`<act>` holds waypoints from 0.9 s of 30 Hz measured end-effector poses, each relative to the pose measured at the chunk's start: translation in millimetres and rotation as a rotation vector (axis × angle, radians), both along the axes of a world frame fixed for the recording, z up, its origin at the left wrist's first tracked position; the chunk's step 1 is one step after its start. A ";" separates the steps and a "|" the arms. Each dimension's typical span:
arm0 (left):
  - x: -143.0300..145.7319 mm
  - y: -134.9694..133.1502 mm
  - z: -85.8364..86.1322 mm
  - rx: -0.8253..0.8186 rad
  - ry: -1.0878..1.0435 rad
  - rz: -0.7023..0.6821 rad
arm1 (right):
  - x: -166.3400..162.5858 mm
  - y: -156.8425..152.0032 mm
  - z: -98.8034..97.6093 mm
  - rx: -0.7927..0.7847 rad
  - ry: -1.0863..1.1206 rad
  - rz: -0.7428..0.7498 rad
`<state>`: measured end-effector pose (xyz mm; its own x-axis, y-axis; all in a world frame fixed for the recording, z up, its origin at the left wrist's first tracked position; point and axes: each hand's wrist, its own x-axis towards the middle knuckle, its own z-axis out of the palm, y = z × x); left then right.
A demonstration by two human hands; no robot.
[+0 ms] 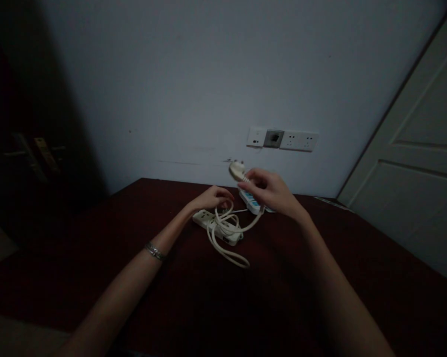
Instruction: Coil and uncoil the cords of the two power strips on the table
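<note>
My right hand (270,188) pinches a white power plug (237,170) by its cord end, holding it up off the table with the prongs toward the wall. From that hand the white cord (253,224) hangs down into loose loops. The loops lie over a white power strip (204,216) on the table. At the strip's far side, my left hand (216,197) has its fingers curled around part of the looped cord. Behind, partly hidden by my right hand, lies a second power strip (250,201) with blue-marked sockets.
A dark red table (193,302) stretches to the pale wall (171,74). Wall sockets (298,141) and a grey plate (274,138) are mounted above it. A white panelled door (427,148) stands right; a dark door with a handle (46,153) is left.
</note>
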<state>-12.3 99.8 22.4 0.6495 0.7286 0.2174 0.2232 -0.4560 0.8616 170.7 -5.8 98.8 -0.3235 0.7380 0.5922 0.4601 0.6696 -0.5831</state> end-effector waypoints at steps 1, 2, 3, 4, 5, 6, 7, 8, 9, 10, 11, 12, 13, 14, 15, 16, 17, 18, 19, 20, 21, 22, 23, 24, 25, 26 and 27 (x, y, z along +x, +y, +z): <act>-1.0 1.4 -0.6 -0.037 0.026 0.000 | 3.3 1.8 1.1 -0.010 0.126 -0.017; -2.2 2.3 -0.6 -0.057 0.054 -0.008 | 7.4 4.0 2.4 -0.020 0.256 -0.027; -3.5 2.6 0.1 -0.061 0.079 -0.025 | 12.3 6.7 3.9 -0.025 0.379 -0.031; -4.7 2.2 1.4 -0.058 0.098 -0.052 | 18.0 9.9 5.3 -0.017 0.493 -0.041; -5.6 1.0 3.3 -0.056 0.114 -0.089 | 24.4 13.4 6.6 0.008 0.604 -0.062; -6.3 -0.9 5.8 -0.059 0.122 -0.131 | 31.2 17.4 7.5 0.043 0.713 -0.097; -6.5 -3.5 8.7 -0.072 0.117 -0.178 | 38.4 21.6 8.0 0.076 0.816 -0.142; -6.4 -6.5 11.8 -0.090 0.106 -0.229 | 45.6 25.8 7.8 0.103 0.914 -0.188; -5.9 -9.8 15.0 -0.107 0.094 -0.282 | 52.4 29.9 7.0 0.122 1.005 -0.232; -5.0 -13.3 18.1 -0.113 0.084 -0.332 | 58.5 33.6 5.7 0.132 1.087 -0.269; -3.7 -16.9 20.8 -0.104 0.081 -0.380 | 63.8 36.8 4.1 0.133 1.159 -0.292; -2.0 -20.4 23.1 -0.080 0.084 -0.424 | 67.9 39.3 2.3 0.128 1.222 -0.300; 0.2 -23.9 24.8 -0.045 0.090 -0.465 | 70.8 41.2 0.4 0.121 1.278 -0.297; 2.7 -27.4 25.7 -0.003 0.090 -0.500 | 72.6 42.4 -1.2 0.110 1.326 -0.283; 5.6 -31.0 25.9 0.040 0.076 -0.530 | 73.4 43.0 -2.4 0.096 1.365 -0.263; 8.7 -34.5 25.5 0.080 0.049 -0.553 | 73.4 43.1 -3.3 0.079 1.401 -0.241; 12.0 -38.1 24.7 0.110 0.015 -0.571 | 73.1 42.8 -3.6 0.061 1.434 -0.219; 15.1 -41.6 23.8 0.121 -0.014 -0.590 | 72.6 42.2 -3.5 0.045 1.465 -0.197; 17.9 -45.0 23.1 0.112 -0.028 -0.611 | 72.3 41.4 -2.9 0.032 1.496 -0.176; 20.2 -48.3 22.8 0.090 -0.027 -0.627 | 72.4 40.6 -2.1 0.022 1.526 -0.160; 21.8 -51.3 23.1 0.068 -0.011 -0.630 | 73.2 39.8 -1.2 0.016 1.555 -0.146; 22.8 -54.1 24.2 0.056 0.016 -0.621 | 74.6 39.1 -0.4 0.013 1.582 -0.137; 23.1 -56.6 26.1 0.056 0.049 -0.602 | 76.8 38.5 0.4 0.013 1.606 -0.131; 22.8 -58.9 28.5 0.066 0.080 -0.578 | 79.8 37.9 0.8 0.014 1.630 -0.132; 22.0 -61.0 31.3 0.078 0.109 -0.556 | 83.4 37.4 1.0 0.019 1.654 -0.136; 21.0 -63.0 34.2 0.081 0.134 -0.541 | 87.5 36.9 0.9 0.027 1.677 -0.139; 20.0 -65.0 36.9 0.077 0.148 -0.535 | 92.1 36.4 0.4 0.035 1.703 -0.146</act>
